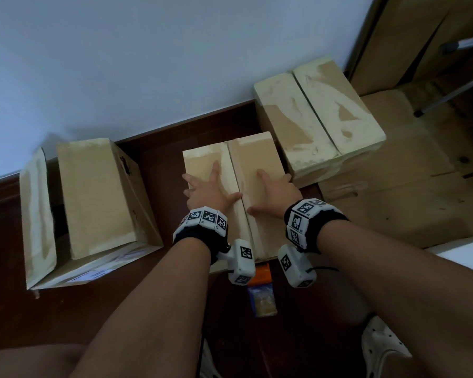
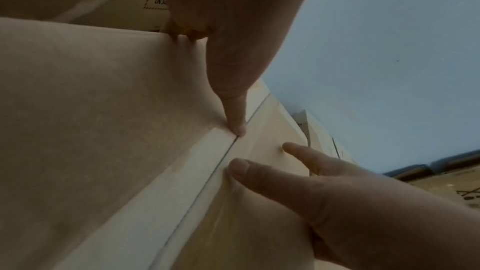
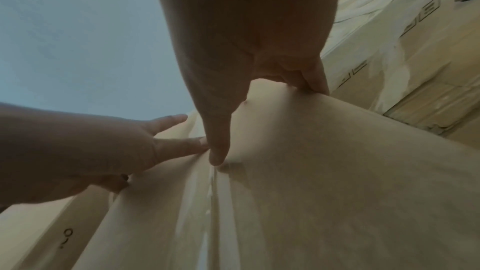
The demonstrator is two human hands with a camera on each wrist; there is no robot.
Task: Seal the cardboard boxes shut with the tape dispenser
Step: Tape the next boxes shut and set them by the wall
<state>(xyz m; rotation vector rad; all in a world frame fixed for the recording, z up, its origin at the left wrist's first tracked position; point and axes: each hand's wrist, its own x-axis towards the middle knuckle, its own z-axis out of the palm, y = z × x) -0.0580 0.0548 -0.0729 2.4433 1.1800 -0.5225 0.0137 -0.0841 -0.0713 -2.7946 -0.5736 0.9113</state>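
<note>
- Nearest, on the dark floor (image 1: 159, 282) between the forearms, lies an orange-and-blue thing (image 1: 262, 290), probably the dispenser. The wrist cameras hide its top, so this is a guess; no hand holds it.
- Beyond it stands the middle box (image 1: 254, 186), both flaps folded down and meeting at a centre seam (image 2: 207, 180).
- The left hand (image 1: 209, 188) lies flat on the left flap, fingers straight and spread, thumb tip at the seam.
- The right hand (image 1: 276, 189) lies flat on the right flap in the same way, fingers apart, thumb beside the seam. Neither hand clasps anything.
- The step in hand looks like pressing the flaps shut before taping; no fresh tape shows across the seam.
- The next move calls for one hand to keep the flaps level while the other reaches back for the dispenser and starts a strip at the near edge.
- To the left, an open box (image 1: 93, 203) has one flap standing away; its inside is dark and unreadable.
- Farther right, a third box (image 1: 320, 115) has closed flaps; whether its seam is taped I cannot tell.
- Farthest, the wall (image 1: 148, 64); at the upper right are more cardboard and a metal leg (image 1: 453, 91), cut off.
</note>
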